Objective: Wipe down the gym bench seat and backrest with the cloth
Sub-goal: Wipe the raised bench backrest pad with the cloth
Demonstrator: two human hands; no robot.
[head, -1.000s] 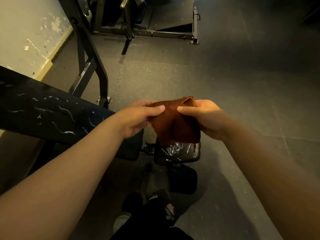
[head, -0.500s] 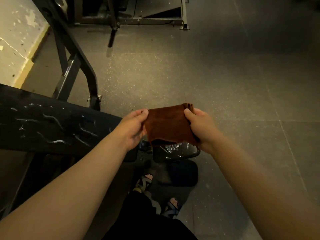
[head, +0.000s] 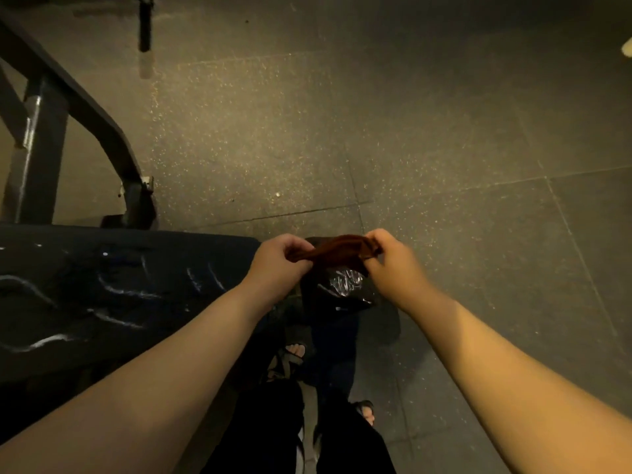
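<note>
Standing by a gym bench, looking straight down. Holding a rust-brown cloth (head: 337,249) bunched into a narrow twist directly over the seat pad (head: 342,292). Cannot tell whether it hangs clear of the pad or brushes it.

Hands:
- Pinching the cloth's near-left end with the left hand (head: 280,265), fingers curled over the fabric and knuckles up.
- Gripping the opposite end with the right hand (head: 393,265), fingers folded tight round a wad of it (with a dark edge or tag poking out by the knuckles, too small to identify).
- Both hands level above the seat pad, close together but apart, with the cloth drawn between them.

Surroundings, placed from the seat pad:
- Seat pad itself small, black and glossy, with a white glare just under the cloth.
- Immediately left of it, a long black backrest (head: 119,295), scuffed with pale curved marks and cut off by the left edge.
- Up and left of it, beyond the backrest, a black steel frame (head: 85,107) with a curved brace ending in a bolted foot.
- Far above it, near the top edge, a dark bar with a pale tip (head: 145,46), blurred.
- Below it, sandalled feet (head: 293,352) and black trousers (head: 273,432).
- All round it, speckled rubber floor tiles (head: 427,138), seams visible.
</note>
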